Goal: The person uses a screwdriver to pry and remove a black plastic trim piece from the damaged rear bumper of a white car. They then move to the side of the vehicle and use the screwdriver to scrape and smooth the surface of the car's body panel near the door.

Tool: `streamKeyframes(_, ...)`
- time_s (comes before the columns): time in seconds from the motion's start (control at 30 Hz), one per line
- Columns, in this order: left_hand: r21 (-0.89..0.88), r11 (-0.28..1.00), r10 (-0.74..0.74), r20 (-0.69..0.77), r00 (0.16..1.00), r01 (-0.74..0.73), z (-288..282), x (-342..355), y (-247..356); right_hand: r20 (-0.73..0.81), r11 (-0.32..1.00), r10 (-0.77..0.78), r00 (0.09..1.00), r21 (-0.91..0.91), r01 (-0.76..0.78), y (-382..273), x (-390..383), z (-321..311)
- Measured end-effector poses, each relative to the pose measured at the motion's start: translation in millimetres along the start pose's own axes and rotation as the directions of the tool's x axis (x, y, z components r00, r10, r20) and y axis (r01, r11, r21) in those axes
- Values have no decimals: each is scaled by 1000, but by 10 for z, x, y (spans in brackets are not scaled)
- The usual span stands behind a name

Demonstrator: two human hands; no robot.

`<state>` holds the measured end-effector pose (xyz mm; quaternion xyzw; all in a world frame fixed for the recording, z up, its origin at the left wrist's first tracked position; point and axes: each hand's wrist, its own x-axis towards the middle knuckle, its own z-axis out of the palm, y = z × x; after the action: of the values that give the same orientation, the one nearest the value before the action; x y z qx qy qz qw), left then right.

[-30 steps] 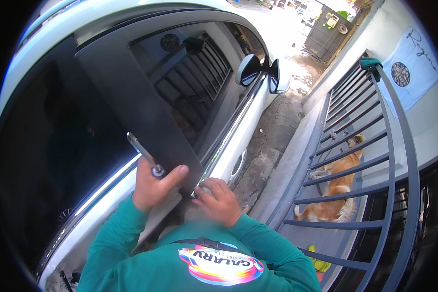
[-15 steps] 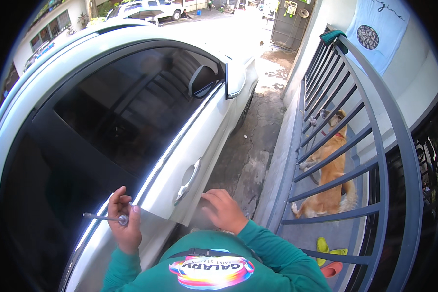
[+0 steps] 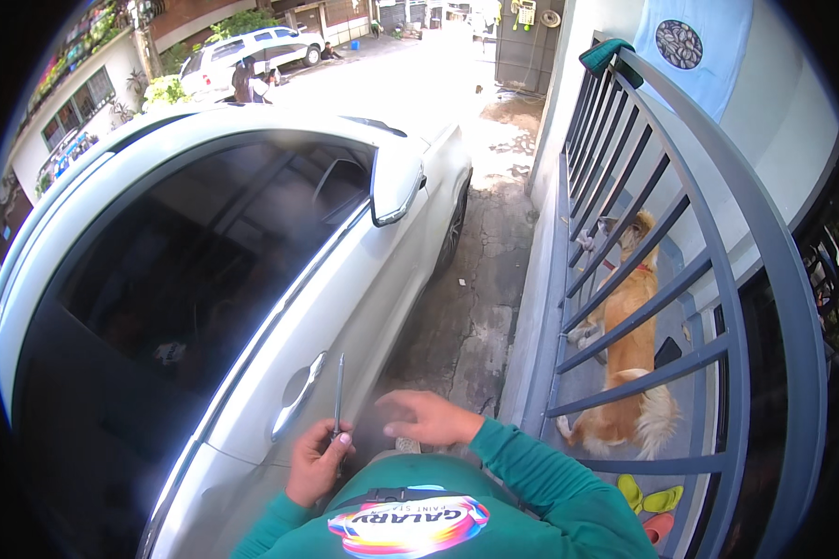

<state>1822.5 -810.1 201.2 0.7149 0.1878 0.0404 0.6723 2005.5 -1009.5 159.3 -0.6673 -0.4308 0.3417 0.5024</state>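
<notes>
A screwdriver with a slim metal shaft points upward from my left hand, whose thumb and fingers are closed around its handle. The grip is mostly hidden by those fingers. My right hand hovers to the right of it in front of my body, fingers stretched out and slightly blurred, holding nothing. Both hands are beside the white car, close to its front door. The chrome door handle lies just beyond my left hand, not touched by it. Above the door's front end sticks out the side mirror.
A grey metal railing runs along the right, with a green cloth over its far end. Behind it stand a tan dog and yellow-green slippers. A narrow concrete strip separates car and ledge. Another white vehicle is parked far off.
The car's front door, apparently ajar before, now lies flush with the body. My left hand has moved right, and the screwdriver has turned from pointing left to upright. My right hand stays empty.
</notes>
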Motion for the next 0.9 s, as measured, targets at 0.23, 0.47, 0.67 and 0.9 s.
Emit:
streamKeyframes(0.23, -78, 982, 183, 170, 968, -172, 269, 1288, -2, 111, 986, -162, 981, 50, 157, 381, 755, -502)
streamKeyframes(0.47, 110, 977, 113, 463, 879, -184, 417, 2636, 320, -29, 973, 219, 975, -63, -221, 1157, 982, -1597)
streamKeyframes(0.67, 282, 954, -45, 477, 878, -104, 683, 3632, 9, -220, 790, 598, 771, -1, -613, 2582, 842, -2804)
streamKeyframes(0.9, 519, 823, -380, 201, 903, 231, 1150, 4792, -1409, -184, 663, 744, 642, 87, -744, 4317, 1127, -4282)
